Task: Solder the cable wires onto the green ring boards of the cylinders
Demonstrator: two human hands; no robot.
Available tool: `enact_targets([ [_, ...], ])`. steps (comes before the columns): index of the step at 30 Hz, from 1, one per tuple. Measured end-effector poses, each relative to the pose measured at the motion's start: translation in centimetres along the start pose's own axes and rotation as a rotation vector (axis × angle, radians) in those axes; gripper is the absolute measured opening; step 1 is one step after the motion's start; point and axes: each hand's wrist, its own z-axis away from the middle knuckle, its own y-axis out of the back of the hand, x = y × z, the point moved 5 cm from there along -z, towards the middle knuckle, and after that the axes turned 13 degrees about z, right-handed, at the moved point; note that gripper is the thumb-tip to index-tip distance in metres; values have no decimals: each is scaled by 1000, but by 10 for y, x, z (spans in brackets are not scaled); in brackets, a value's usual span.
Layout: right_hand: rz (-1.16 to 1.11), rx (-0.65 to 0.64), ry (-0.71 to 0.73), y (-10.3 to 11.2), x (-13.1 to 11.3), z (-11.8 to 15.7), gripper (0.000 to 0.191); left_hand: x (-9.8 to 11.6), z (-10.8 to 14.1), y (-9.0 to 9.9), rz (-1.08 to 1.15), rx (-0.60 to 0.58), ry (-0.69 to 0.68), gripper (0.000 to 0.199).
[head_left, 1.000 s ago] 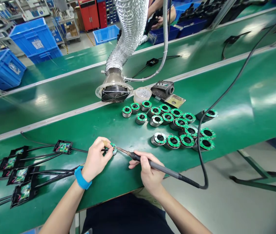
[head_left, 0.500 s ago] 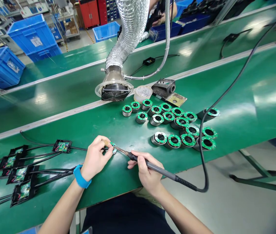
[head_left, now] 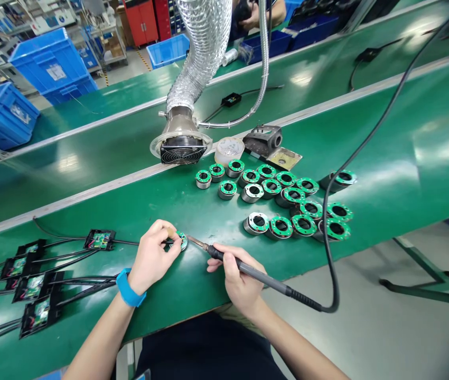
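Ring-shaped part with green board [head_left: 184, 241]: one, small, on the tabletop [head_left: 386, 158], between its near and far edges, in front of the left fingertips. Left hand [head_left: 153, 257]: grip together, thumb and fingertips pinched at the part's left side; whether the part or a fine wire is clamped cannot be told. Soldering iron [head_left: 262, 276]: one, clamped by its dark handle in the grip of the right hand [head_left: 243, 285]. Long axis: slanted from the near right toward the far left, tip directed at the part's right side; tip and part very close, contact not discernible. The part is flanked by both hands, the left being nearer. Black cable [head_left: 126, 243]: run from an open black case [head_left: 100, 240] to behind the left fingers. Further ring-shaped parts [head_left: 256, 223]: grouped toward the right, boards uppermost. Iron stand [head_left: 264, 138] and whitish tub [head_left: 229, 153]: placed by the far edge, side by side.
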Motion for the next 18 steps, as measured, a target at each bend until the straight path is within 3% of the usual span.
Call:
enact_targets([
  [18,26,-121,5,-6,0,-5,19,1,-1,-6,26,98,54,18],
])
